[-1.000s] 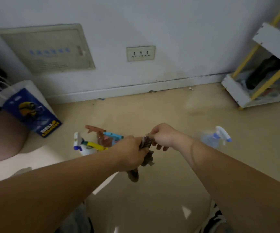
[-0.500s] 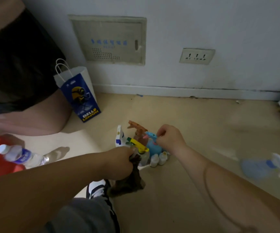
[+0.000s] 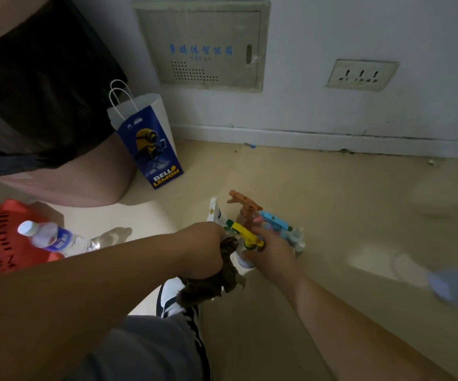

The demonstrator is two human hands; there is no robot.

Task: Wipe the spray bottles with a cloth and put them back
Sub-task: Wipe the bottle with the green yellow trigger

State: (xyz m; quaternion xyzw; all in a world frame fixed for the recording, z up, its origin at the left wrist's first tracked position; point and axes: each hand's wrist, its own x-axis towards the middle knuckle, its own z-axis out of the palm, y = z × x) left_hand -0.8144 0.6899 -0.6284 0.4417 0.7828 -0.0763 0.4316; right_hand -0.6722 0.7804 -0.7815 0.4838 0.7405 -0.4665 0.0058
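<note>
Your right hand (image 3: 273, 253) has moved from the blue trigger (image 3: 273, 220) down to the yellow-trigger spray bottle (image 3: 245, 236) on the floor (image 3: 332, 215) at frame centre, and grasps it. Your left hand (image 3: 203, 248) grips the brown cloth (image 3: 211, 284) just beside.

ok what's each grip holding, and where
Left grip holds the cloth by its bunched top, the rest hanging. Right grip is round the yellow-trigger bottle at its neck, under the trigger.

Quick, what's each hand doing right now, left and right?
Left hand: grips the brown cloth.
Right hand: fingers curled round the yellow-trigger spray bottle, it seems.
</note>
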